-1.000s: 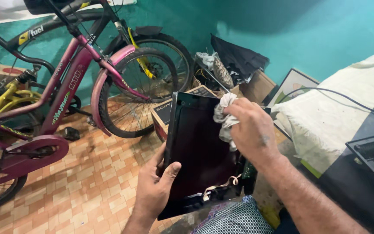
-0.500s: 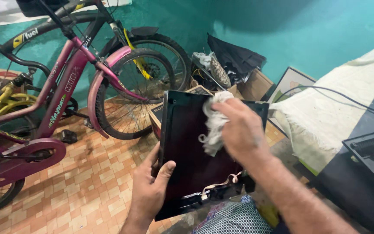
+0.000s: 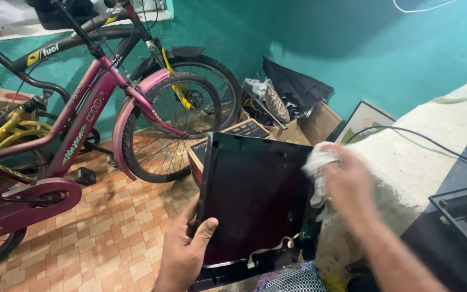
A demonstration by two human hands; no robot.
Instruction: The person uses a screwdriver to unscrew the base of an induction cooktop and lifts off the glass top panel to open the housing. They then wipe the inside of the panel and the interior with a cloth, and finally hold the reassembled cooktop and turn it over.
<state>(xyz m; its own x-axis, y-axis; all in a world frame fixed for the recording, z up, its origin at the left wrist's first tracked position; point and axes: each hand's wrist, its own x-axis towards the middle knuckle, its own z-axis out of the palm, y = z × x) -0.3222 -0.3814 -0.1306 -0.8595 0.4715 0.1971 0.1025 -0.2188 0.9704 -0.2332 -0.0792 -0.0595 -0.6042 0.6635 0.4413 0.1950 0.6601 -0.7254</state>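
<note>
**Cloth slides to the panel's right edge**

Since half a second ago the right hand (image 3: 347, 181) has carried the white cloth (image 3: 315, 165) off the middle of the dark glass out to the upper right edge of the panel, at about two o'clock from the panel's centre; the left hand has kept its grip low on the left side.

Largest in view, at ten o'clock, stands the pink bicycle (image 3: 90, 116), a tubular metal frame with a spoked wheel, with a black bicycle (image 3: 190, 65) behind it against the teal wall (image 3: 363, 48). Below them lies the floor (image 3: 98, 238) of small orange and cream tiles.

The black panel (image 3: 252, 203) sits at the centre of the view, low and close to the person. It is a flat, glossy rectangle held nearly upright, its long axis running from six o'clock up to twelve, leaning slightly right, its dark face turned toward the camera. A pale ribbon cable (image 3: 268, 251) hangs at its bottom edge.

The left hand (image 3: 185, 251), at seven o'clock, grasps the panel's left edge, thumb on the face and fingers curled behind. The right hand is closed loosely around the crumpled, soft cloth and presses it on the panel's rim.

At one o'clock a cardboard box (image 3: 317, 121) holds clutter.
</note>
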